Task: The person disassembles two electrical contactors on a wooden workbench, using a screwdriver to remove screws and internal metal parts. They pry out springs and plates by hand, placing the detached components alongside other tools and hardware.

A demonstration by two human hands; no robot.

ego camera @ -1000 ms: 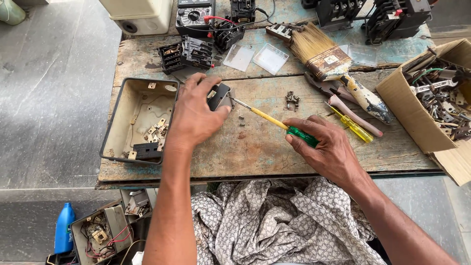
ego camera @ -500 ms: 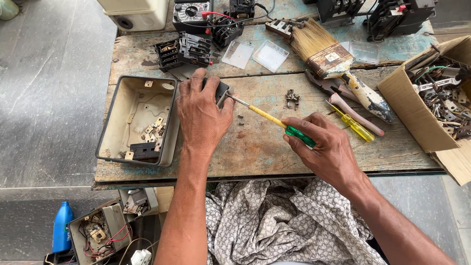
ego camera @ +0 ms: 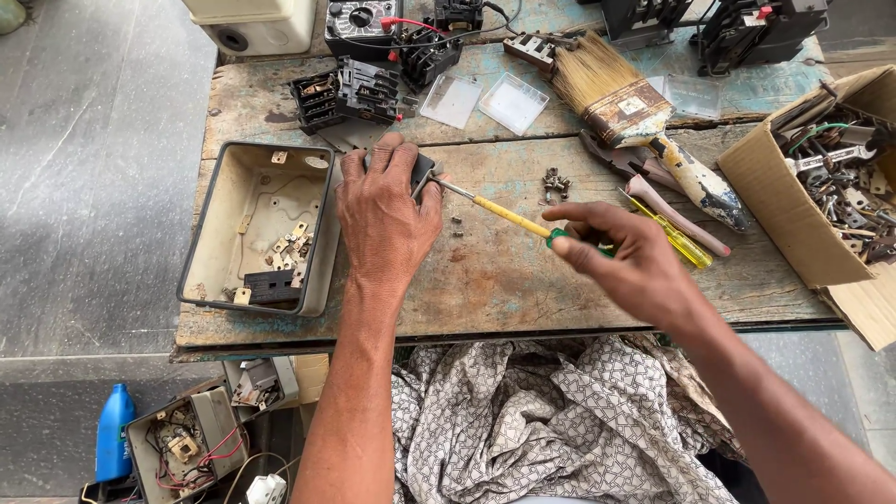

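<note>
My left hand (ego camera: 385, 213) presses down on a small black electrical part (ego camera: 422, 174) on the worn wooden table (ego camera: 504, 280), covering most of it. My right hand (ego camera: 627, 261) grips the green handle of a screwdriver (ego camera: 509, 216) with a yellow shaft. Its metal tip touches the black part at its right side. A few tiny screws (ego camera: 456, 222) lie on the wood just below the shaft. A small cluster of metal fittings (ego camera: 556, 182) sits above the shaft.
An open beige casing (ego camera: 224, 224) with loose contacts lies left of my left hand. Black switch parts (ego camera: 347, 91), two clear covers (ego camera: 483, 99), a paintbrush (ego camera: 623, 101), a yellow screwdriver (ego camera: 674, 235) and a cardboard box of scrap parts (ego camera: 793, 207) ring the work area. A blue bottle (ego camera: 114, 442) stands below.
My right hand has shifted its hold on the screwdriver handle, fingers now stretched along it. The left hand stays on the black part. The view has drifted slightly.
</note>
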